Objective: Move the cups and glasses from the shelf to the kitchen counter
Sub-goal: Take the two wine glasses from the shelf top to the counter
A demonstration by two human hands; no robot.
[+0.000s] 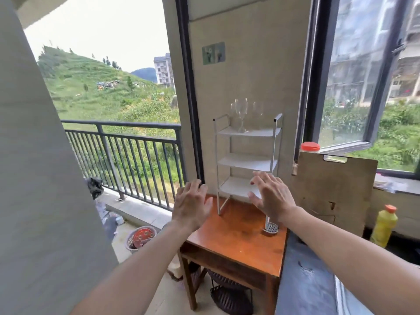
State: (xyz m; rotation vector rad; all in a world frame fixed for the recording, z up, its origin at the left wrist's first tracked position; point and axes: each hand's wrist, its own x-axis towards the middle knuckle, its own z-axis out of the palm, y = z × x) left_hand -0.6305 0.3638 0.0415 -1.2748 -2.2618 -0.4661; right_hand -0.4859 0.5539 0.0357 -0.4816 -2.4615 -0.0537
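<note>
The fingers (193, 188) of the left hand (192, 205) are straight and spread, palm turned away from the person, and they hold nothing. The right hand (270, 198) is the same: fingers fanned wide and loose, nothing between them. It lies in front of the lowest tier of the white shelf rack (247, 161); I cannot tell whether the fingertips touch it. The left hand hangs just beside the rack's left legs, over the edge of the wooden table (236, 233) the rack stands on.

Both hands look raised, ready to reach, one to each side, I'd guess so that each can take a stem.

The wine glasses (241, 110) stand upright on the top tier, well above both hands. One is plain at the front; the others behind it are faint against the wall, so I can't count them. The two lower tiers hold nothing I can see.

The dark kitchen counter (304, 280) adjoins the table on the right, with a cutting board (334, 189) leaning at its back and a yellow bottle (384, 228) beyond.
</note>
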